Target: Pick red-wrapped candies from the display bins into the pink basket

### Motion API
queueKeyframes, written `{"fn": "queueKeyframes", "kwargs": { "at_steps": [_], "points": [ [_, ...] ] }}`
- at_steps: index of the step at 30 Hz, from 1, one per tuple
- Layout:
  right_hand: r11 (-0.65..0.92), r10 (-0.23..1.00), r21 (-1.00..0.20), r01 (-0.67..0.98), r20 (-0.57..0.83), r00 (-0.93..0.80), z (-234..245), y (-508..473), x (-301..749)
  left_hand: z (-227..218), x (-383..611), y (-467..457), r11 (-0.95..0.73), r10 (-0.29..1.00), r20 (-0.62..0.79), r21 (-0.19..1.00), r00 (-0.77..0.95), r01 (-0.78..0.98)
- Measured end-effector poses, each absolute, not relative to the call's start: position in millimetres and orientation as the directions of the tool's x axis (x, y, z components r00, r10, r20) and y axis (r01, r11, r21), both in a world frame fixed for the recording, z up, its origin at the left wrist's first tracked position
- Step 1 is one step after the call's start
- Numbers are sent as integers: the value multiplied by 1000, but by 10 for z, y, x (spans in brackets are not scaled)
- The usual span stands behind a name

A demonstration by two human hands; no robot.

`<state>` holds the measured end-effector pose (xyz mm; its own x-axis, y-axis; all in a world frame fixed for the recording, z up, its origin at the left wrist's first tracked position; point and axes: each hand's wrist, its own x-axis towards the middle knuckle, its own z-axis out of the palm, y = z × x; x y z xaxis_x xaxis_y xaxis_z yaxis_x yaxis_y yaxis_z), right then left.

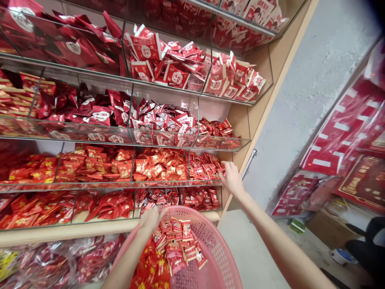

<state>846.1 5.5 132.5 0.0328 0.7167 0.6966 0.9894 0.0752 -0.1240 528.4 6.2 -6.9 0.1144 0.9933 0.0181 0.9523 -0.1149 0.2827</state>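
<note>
Left hand (150, 220) closed on the rim of a pink basket (221, 257) of red packets (177, 249); right hand (231, 178) open, touching shelf packets (192, 166) in a glass bin (99, 185).

**No wording can be read**

Printing covers the red packets (146, 47) on the shelves and the small packets (177, 245) in the pink basket (221, 253), but it is too small and blurred to read. Round white badges (73, 48) on the larger packets carry marks that cannot be made out. Gold characters on the red board (365, 180) at the right stay illegible at this angle, as does the print on the yellow packet (8, 263) at the lower left. No brand, number or sign can be read.
</note>
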Motion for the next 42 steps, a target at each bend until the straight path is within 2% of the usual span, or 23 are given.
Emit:
{"fn": "queueKeyframes", "kwargs": {
  "at_steps": [5, 9, 12, 15, 18, 21, 28, 35, 42],
  "points": [
    [-155, 886, 189, 970, 460, 52, 1512, 485, 8444, -66, 5276, 30, -109, 994, 28, 266, 105, 958],
    [-198, 941, 286, 937, 323, 101, 1525, 618, 8457, -60, 5277, 19, -123, 992, 38, 261, 117, 957],
    [-159, 961, 320, 934, 267, 72, 1548, 633, 8504, -55, 5283, 15, -105, 994, 23, 255, 102, 961],
    [-46, 974, 356, 933, 223, -37, 1559, 600, 8571, -57, 5287, 11, -96, 995, 12, 259, 96, 961],
    [46, 964, 416, 908, 221, -150, 1541, 538, 8634, -69, 5285, 8, -101, 995, 25, 254, 98, 962],
    [56, 952, 473, 879, 239, -190, 1496, 491, 8669, -82, 5282, 5, -93, 996, 28, 256, 89, 962],
    [6, 952, 520, 854, 259, -164, 1451, 561, 8623, -88, 5280, -14, -92, 996, 22, 269, 89, 959],
    [36, 963, 510, 859, 213, -167, 1560, 603, 8605, -119, 5269, -12, -100, 995, 42, 256, 93, 962],
    [21, 956, 477, 878, 248, -158, 1657, 479, 8622, -83, 5271, -27, -101, 995, 22, 237, 99, 966]
  ]
}}
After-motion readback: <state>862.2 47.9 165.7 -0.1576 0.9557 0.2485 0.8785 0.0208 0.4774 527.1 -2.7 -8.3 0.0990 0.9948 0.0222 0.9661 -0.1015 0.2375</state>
